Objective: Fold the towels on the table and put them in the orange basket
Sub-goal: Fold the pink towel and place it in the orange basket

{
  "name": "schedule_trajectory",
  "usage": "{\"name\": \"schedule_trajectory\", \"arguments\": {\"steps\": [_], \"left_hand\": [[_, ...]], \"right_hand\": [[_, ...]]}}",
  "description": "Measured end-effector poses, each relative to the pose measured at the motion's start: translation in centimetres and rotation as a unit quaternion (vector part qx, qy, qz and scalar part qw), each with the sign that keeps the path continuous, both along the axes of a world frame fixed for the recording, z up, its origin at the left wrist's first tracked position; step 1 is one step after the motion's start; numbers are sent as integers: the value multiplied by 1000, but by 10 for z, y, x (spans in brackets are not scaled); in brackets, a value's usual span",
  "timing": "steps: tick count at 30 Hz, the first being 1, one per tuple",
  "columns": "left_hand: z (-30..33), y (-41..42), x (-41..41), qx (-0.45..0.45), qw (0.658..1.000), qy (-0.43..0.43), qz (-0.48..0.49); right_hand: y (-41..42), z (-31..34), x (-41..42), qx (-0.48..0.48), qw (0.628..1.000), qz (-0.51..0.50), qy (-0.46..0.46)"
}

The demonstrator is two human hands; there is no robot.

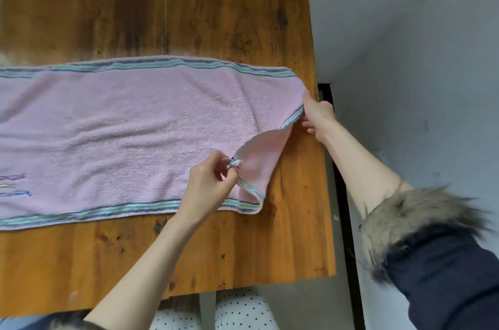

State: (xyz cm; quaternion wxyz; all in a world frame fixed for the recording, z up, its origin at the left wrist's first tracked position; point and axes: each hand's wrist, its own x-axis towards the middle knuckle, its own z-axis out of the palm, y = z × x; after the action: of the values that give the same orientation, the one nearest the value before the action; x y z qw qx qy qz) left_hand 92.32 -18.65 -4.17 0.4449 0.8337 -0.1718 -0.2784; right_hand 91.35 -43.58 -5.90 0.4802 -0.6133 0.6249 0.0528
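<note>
Towel corners pinched at the table's right end

Across the wooden table (216, 19) lay the pink towel (121, 127), spread flat. The right hand (317, 113) gripped its far right corner; the left hand (208, 189) pinched the near corner, lifted and turned over

place: looking like somebody's home, not a shop or lab
giveaways: worn wooden table (216, 19) sitting against a plain grey wall (405, 5), pink bath towel (121, 127) lying out, polka-dot pajama pants (243, 310) showing

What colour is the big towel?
Pink towel, with blue and green striped edges; head view.
</note>
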Motion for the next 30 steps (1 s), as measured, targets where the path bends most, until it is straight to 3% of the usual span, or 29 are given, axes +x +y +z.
{"name": "schedule_trajectory", "arguments": {"steps": [7, 12, 15, 19, 23, 30], "left_hand": [[-5, 21, 21, -19, 998, 48, 26], [-1, 32, 33, -51, 995, 77, 27], [4, 43, 43, -86, 991, 94, 43], [16, 66, 56, -106, 992, 52, 39], [43, 109, 78, -138, 989, 17, 41], [53, 236, 136, -147, 980, 2, 137]], "right_hand": [[-8, 10, 48, 160, 965, -194, -76], [-3, 25, 59, 109, 967, -212, -91], [16, 41, 70, -21, 977, -157, -140], [58, 67, 89, -177, 968, 1, -180], [116, 88, 125, -230, 945, 96, -212], [247, 113, 212, -247, 906, 236, -250]]}}
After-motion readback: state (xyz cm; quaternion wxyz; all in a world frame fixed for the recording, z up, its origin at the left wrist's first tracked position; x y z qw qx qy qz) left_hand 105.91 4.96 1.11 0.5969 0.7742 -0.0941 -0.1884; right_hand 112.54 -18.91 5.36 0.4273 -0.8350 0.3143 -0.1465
